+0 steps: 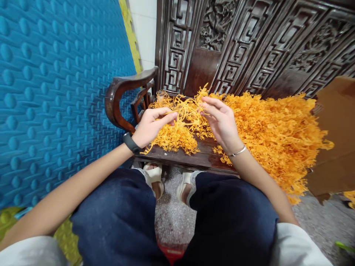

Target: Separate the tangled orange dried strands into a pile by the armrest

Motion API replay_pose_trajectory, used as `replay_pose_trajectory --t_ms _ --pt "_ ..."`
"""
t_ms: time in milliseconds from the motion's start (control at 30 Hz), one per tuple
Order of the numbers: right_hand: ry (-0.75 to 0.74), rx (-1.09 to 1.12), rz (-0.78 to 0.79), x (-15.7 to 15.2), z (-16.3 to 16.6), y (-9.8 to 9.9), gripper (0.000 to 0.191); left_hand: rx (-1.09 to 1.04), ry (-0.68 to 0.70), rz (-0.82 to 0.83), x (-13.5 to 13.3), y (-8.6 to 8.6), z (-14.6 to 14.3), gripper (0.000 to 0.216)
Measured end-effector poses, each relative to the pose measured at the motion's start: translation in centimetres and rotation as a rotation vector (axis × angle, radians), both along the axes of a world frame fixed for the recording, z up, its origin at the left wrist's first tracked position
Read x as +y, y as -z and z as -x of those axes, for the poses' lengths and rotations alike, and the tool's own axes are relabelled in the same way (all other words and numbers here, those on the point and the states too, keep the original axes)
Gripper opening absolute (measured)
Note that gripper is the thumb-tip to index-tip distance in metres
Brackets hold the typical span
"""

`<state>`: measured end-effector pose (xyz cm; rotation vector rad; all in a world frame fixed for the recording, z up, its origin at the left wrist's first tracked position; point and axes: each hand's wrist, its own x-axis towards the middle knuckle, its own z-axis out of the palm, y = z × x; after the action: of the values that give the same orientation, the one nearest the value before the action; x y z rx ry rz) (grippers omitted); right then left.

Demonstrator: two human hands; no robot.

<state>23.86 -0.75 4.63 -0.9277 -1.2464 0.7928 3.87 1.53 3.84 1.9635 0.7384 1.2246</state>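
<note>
Together, two hands [149, 125] [222, 123], one yellow tangle [186, 111]

Two hands [148, 127] [224, 123], two sandals [154, 173] [186, 178].

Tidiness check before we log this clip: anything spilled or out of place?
Yes, mildly. The large orange pile looks to spill over the front edge of the bench, and a few orange pieces show past the cardboard, apparently at floor level. A tiny white scrap also lies on the bench.
</note>
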Motion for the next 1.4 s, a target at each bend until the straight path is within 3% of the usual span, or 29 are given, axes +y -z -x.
replay_pose_trajectory --t_ms 267,633,900,1133,1400 --pt "-0.169 0.046 0.151 0.0 0.3 0.2 0.014 -0.159 0.032 0.162 0.0 0.0 -0.1 0.034" --pt "-0.134 -0.001 0.166 0.0 0.4 0.2 0.019 -0.331 0.064 0.377 1.1 0.7 0.1 0.032" --pt "0.063 0.092 0.072 0.6 -0.5 0.2 0.005 -0.436 -0.012 0.419 1.2 0.5 0.5 0.031" --pt "0.193 0.161 -0.007 0.8 -1.9 0.2 0.010 -0.357 -0.043 0.377 1.5 0.8 1.2 0.042" --pt "0.344 0.103 -0.101 1.0 -3.7 0.6 0.011 -0.380 -0.063 0.386 1.2 0.7 1.2 0.036"
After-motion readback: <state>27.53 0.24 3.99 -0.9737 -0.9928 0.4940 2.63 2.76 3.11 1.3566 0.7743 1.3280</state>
